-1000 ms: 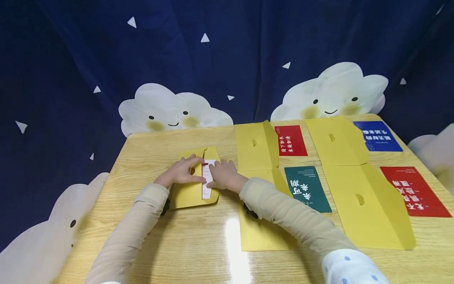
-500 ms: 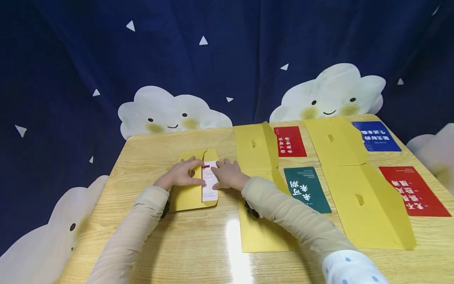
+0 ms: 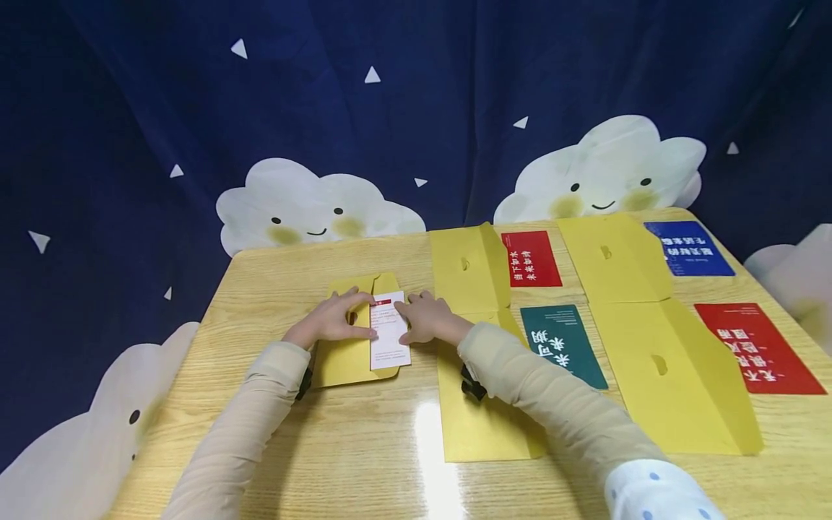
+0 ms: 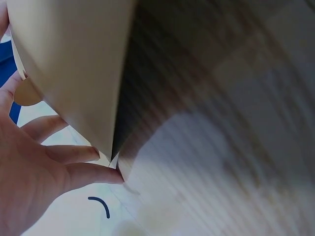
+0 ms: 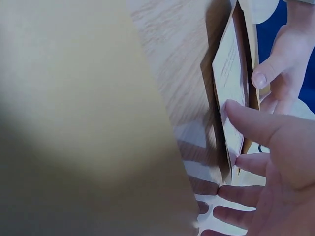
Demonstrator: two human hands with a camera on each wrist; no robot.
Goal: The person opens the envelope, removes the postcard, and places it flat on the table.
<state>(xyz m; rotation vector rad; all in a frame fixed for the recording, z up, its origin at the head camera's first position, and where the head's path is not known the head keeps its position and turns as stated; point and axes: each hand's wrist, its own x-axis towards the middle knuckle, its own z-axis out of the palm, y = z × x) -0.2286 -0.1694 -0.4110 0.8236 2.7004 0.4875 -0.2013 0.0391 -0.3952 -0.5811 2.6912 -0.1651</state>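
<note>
A yellow envelope (image 3: 344, 361) lies on the table with a white printed card (image 3: 390, 350) partly out of its right-hand opening. My left hand (image 3: 333, 319) rests spread on the envelope, with thumb and forefinger at the opening's edge. In the left wrist view, straight fingers (image 4: 81, 174) reach to the envelope's corner (image 4: 74, 73). My right hand (image 3: 425, 318) touches the card from the right. Seen from the right wrist, the thumb (image 5: 246, 115) presses the card's face and another fingertip meets its end; the remaining fingers are spread. The card's left part is hidden inside the envelope.
Several yellow envelopes (image 3: 484, 426) lie to the right, partly under my right forearm. Beside them are a green card (image 3: 572, 361), red cards (image 3: 542, 271) and a blue card (image 3: 705, 260). A dark blue curtain (image 3: 364, 108) with clouds stands behind the table (image 3: 266, 289).
The white card has slid rightward out of the envelope, showing more of its printed face. My right hand has moved right with it; my left hand stays nearly in place.
</note>
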